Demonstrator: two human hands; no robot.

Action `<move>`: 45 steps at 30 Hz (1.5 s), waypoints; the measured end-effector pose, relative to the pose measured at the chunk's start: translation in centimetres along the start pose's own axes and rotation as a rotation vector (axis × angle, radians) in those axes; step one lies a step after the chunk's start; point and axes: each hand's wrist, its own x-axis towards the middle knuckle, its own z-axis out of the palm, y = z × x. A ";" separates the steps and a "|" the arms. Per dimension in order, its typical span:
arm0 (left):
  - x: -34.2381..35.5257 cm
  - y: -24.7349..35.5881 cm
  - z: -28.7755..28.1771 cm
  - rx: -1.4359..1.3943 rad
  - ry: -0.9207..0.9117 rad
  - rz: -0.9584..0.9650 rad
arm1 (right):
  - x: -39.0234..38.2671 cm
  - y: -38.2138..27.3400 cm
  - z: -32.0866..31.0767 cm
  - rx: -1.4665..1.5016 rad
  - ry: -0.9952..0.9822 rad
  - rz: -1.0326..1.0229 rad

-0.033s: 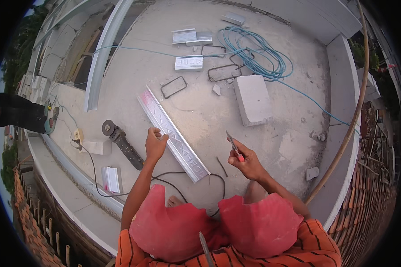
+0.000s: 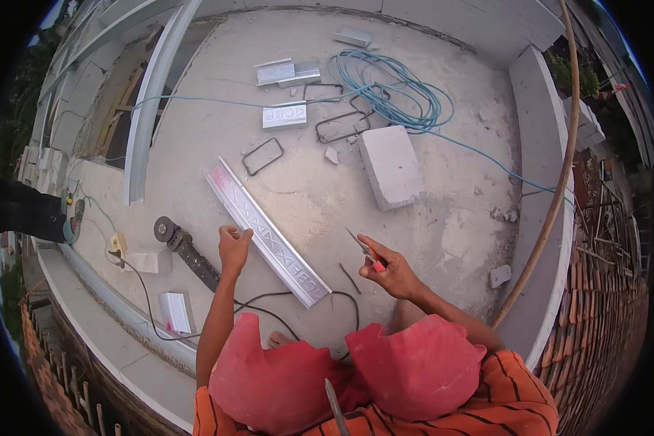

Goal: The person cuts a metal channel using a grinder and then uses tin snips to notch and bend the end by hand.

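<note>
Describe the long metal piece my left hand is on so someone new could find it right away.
On the concrete slab, look just ahead of the squatting person's knees. The metal channel lies diagonally there, the left hand at its edge. It alone is long, silvery and stamped, beside a black angle grinder.

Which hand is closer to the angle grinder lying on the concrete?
Left. The left hand rests at the metal channel, just right of the angle grinder. The right hand holds a red-handled tool beyond the channel, farther away.

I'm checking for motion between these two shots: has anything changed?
Nothing visibly changed. The left hand rests on the metal channel, the right hand holds a red-handled tool, and the angle grinder lies where it was.
</note>
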 end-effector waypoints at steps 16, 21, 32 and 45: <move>2.6 -3.9 1.9 -0.978 0.198 -0.231 | -4.6 4.7 -0.8 -0.013 0.010 -0.022; -0.6 3.2 2.0 -0.991 0.184 -0.018 | 2.8 0.5 3.2 -0.092 0.053 -0.103; -6.0 12.9 0.0 -0.900 -0.168 0.130 | 5.9 -5.2 5.1 -0.073 0.210 -0.269; -2.9 16.3 -12.5 -1.198 0.013 0.323 | 5.5 -5.9 5.2 -0.186 0.000 -0.300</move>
